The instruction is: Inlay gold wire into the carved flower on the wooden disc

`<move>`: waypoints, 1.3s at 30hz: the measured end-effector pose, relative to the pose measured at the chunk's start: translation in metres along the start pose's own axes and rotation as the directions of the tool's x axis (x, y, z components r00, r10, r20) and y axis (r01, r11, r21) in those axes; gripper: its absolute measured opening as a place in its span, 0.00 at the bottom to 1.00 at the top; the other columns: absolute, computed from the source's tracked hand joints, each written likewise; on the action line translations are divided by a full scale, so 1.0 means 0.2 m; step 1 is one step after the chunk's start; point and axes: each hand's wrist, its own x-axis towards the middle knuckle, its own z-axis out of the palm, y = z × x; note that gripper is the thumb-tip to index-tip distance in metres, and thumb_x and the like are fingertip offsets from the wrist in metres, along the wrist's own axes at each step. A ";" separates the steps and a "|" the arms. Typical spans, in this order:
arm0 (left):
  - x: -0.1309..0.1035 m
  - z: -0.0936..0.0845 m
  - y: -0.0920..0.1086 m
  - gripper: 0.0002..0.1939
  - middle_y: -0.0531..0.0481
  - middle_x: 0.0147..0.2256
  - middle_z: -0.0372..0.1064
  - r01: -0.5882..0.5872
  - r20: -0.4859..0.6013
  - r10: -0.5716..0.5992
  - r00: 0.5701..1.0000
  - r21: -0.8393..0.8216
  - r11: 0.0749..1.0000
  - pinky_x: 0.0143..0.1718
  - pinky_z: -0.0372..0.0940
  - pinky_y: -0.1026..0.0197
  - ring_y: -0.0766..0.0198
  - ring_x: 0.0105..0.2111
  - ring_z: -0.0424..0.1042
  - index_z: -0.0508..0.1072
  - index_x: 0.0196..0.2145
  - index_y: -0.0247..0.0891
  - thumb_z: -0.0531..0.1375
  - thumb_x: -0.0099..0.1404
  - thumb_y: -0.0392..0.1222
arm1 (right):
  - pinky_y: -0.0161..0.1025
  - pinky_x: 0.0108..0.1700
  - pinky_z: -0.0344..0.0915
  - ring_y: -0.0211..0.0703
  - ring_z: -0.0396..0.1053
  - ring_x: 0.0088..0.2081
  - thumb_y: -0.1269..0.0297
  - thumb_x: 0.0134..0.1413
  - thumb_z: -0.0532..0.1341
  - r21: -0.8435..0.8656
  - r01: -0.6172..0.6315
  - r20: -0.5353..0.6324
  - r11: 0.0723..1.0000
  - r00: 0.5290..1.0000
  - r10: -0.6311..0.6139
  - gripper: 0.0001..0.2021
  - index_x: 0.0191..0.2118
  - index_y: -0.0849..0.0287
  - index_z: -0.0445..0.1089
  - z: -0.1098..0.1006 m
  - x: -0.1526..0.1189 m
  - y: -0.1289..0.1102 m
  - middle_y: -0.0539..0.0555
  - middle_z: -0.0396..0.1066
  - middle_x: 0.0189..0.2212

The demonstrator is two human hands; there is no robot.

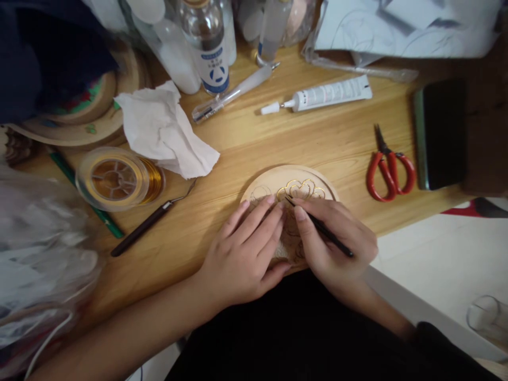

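A round wooden plate lies at the table's front edge, with gold wire bent into scalloped petal outlines on its upper part. Pencil-like curved lines show beside the wire. My left hand rests flat on the plate's left side, fingers stretched and slightly apart, covering part of the surface. In my right hand, thumb and fingers pinch slim black tweezers. Their pointed tip touches or hovers just over the plate, near the lower left end of the gold wire and close to my left fingertips.
Left of the plate lie a spool of gold wire, a hooked dark-handled tool, a green pencil and crumpled tissue. Behind are a glue tube, a pen and a bottle. Red-handled scissors and a phone lie right.
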 end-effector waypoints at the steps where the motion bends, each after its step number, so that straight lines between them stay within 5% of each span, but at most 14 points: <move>1: 0.00 0.00 0.00 0.30 0.38 0.59 0.69 -0.002 0.001 0.002 1.000 0.001 1.000 0.66 0.53 0.47 0.48 0.63 0.63 0.68 0.58 0.22 0.54 0.71 0.52 | 0.42 0.40 0.75 0.42 0.78 0.36 0.79 0.55 0.64 -0.001 -0.002 0.004 1.000 1.000 0.002 0.11 0.41 0.57 0.75 0.00 0.00 0.00 0.54 0.80 0.34; 14: 0.00 0.00 0.00 0.30 0.39 0.60 0.68 -0.010 -0.015 0.010 1.000 0.015 1.000 0.66 0.53 0.47 0.48 0.63 0.63 0.68 0.59 0.22 0.56 0.70 0.51 | 0.40 0.41 0.75 0.42 0.78 0.36 0.79 0.55 0.63 -0.054 0.007 0.046 0.999 0.999 -0.005 0.09 0.40 0.61 0.75 -0.01 0.01 -0.02 0.57 0.80 0.35; 32: -0.02 0.02 0.00 0.28 0.34 0.59 0.68 -0.001 -0.035 -0.001 0.999 -0.055 0.998 0.65 0.56 0.44 0.46 0.63 0.62 0.68 0.58 0.21 0.55 0.70 0.49 | 0.38 0.39 0.75 0.40 0.77 0.34 0.79 0.56 0.62 -0.115 -0.011 -0.131 0.993 0.991 -0.004 0.09 0.39 0.58 0.73 0.09 -0.04 -0.07 0.53 0.79 0.33; 39: -0.02 0.02 0.00 0.29 0.36 0.60 0.68 0.009 -0.023 -0.009 1.000 -0.038 0.999 0.65 0.55 0.44 0.47 0.63 0.62 0.69 0.57 0.23 0.56 0.70 0.51 | 0.40 0.42 0.76 0.42 0.78 0.37 0.78 0.55 0.64 -0.133 0.085 -0.022 0.988 0.996 -0.089 0.12 0.43 0.57 0.74 0.01 -0.03 -0.02 0.55 0.80 0.36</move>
